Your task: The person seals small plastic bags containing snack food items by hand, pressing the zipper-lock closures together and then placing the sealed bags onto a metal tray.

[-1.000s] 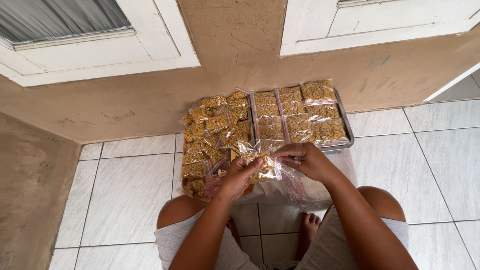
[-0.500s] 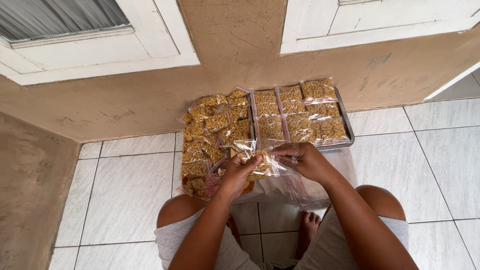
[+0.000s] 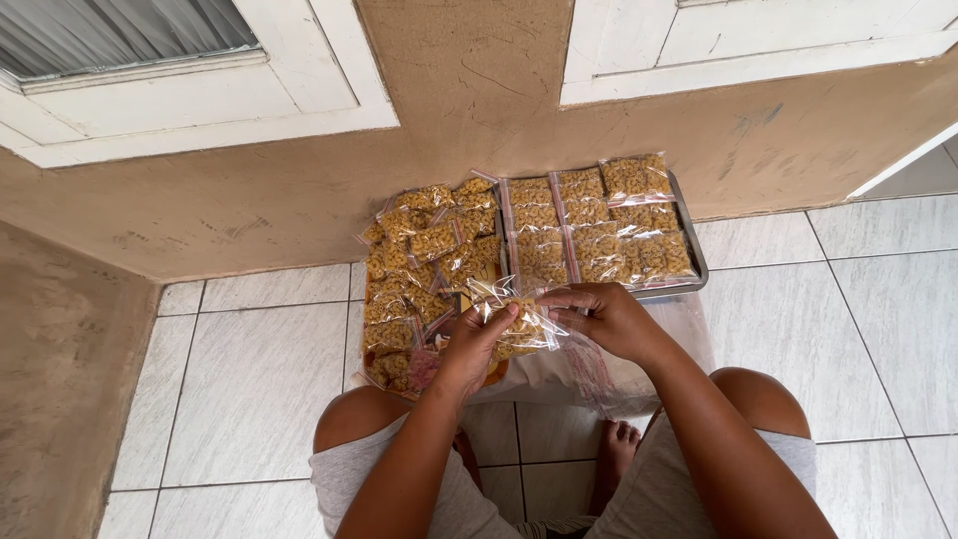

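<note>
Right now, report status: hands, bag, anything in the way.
Left hand and right hand both pinching one small clear snack bag. Filled bags on metal tray ahead, loose pile to its left. Nothing in the way.

Clear glossy plastic, metal, glazed tile
Snack bags (image 3: 519,319): crinkled shiny film. Tray (image 3: 693,240): dull grey metal. Floor tiles (image 3: 249,369): smooth, veined sheen. Wall (image 3: 479,90): rough matt plaster.

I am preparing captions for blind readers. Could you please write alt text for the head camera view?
A seated person's left hand and right hand hold a small clear bag of golden snack pieces between them. On the tiled floor ahead, a metal tray holds neat rows of filled bags, with a loose pile of bags left of it.
</note>
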